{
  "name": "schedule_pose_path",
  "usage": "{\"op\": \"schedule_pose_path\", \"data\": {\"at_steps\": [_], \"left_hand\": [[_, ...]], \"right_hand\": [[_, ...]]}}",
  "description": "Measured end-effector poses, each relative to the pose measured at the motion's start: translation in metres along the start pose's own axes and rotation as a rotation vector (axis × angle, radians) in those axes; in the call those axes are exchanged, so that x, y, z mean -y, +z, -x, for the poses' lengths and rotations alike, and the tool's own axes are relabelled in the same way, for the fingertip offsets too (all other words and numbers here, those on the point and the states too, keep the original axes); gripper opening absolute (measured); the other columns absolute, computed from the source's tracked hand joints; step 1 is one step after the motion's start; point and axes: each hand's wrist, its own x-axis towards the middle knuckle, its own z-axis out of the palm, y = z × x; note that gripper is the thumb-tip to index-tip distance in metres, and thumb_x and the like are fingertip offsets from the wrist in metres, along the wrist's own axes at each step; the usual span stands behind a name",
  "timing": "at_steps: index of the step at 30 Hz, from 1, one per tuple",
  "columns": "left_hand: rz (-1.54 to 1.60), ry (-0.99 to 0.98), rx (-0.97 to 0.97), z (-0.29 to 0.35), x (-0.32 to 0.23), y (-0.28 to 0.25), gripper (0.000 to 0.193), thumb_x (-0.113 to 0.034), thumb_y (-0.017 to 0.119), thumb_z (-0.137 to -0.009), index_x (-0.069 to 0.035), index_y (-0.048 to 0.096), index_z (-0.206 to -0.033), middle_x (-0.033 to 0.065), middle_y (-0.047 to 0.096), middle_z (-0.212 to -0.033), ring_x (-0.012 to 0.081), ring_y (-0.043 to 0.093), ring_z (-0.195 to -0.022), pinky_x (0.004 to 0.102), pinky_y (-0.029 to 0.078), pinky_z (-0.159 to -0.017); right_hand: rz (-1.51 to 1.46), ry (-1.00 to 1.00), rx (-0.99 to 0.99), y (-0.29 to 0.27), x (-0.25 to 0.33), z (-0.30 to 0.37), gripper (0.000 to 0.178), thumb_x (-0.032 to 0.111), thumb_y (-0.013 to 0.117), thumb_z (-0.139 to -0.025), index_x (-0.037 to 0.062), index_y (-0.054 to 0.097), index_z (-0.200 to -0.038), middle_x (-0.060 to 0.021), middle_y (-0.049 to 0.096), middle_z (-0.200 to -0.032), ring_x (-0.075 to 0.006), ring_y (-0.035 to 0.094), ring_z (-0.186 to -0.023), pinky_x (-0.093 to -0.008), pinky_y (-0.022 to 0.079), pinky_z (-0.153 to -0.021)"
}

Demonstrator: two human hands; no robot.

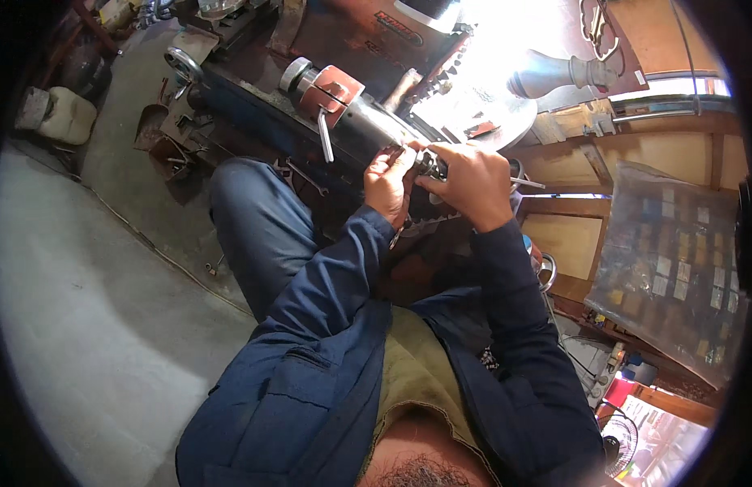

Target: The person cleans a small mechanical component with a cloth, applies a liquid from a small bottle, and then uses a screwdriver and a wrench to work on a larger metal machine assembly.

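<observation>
The metal cylinder (384, 124) lies just above the middle of the view, toward twelve o'clock, with the two hands at its lower end. Its long axis runs from ten o'clock to four: the round knurled-looking knob (297, 74) is at the ten o'clock end, next to a red collar (337, 96), and a silver rod (326, 136) juts from the collar toward six. At the four o'clock end is a small metal fitting (429, 165). The right hand (479, 185) pinches it between thumb and forefinger. The left hand (386, 188) is on its nine o'clock side, fingers bent and bunched together; I cannot tell what, if anything, is between them.

Among the containers, a whitish plastic jug (70, 116) stands out at ten o'clock; its contents cannot be told. Nearer in on that side, a rusty open box (167, 154) holds small metal pieces. At three o'clock hangs a clear plastic sheet (668, 268) with rows of pale and yellow rectangles, too blurred to identify.

Bright lettering marks the red machine body (352, 36) at twelve o'clock. Past five toward four, a printed sheet (664, 434) lies beside a black fan (618, 442), its print too small to read.
</observation>
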Motion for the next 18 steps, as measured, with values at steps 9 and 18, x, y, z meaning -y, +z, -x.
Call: {"op": "schedule_pose_path", "data": {"at_steps": [9, 18], "left_hand": [[-0.279, -0.003, -0.131, 0.015, -0.025, -0.009, 0.024, -0.013, 0.058, -0.100, -0.001, 0.056, -0.120, 0.0119, 0.065, -0.114, 0.0232, 0.066, -0.103, 0.0374, 0.056, -0.089], [-0.616, 0.275, -0.027, -0.006, 0.010, -0.019, 0.024, 0.001, 0.069, -0.091, 0.001, 0.057, -0.112, 0.0080, 0.067, -0.107, 0.0151, 0.065, -0.098, 0.0289, 0.055, -0.084]], "right_hand": [[-0.037, 0.045, 0.002, 0.016, -0.007, -0.007, 0.028, 0.036, 0.075, -0.071, 0.0156, 0.076, -0.089, -0.0071, 0.072, -0.080, -0.0256, 0.071, -0.079, -0.0382, 0.055, -0.066], [-0.076, -0.075, -0.052, 0.020, -0.014, -0.014, 0.030, 0.032, 0.073, -0.069, 0.0144, 0.076, -0.093, -0.0100, 0.072, -0.081, -0.0284, 0.071, -0.079, -0.0403, 0.056, -0.070]]}}
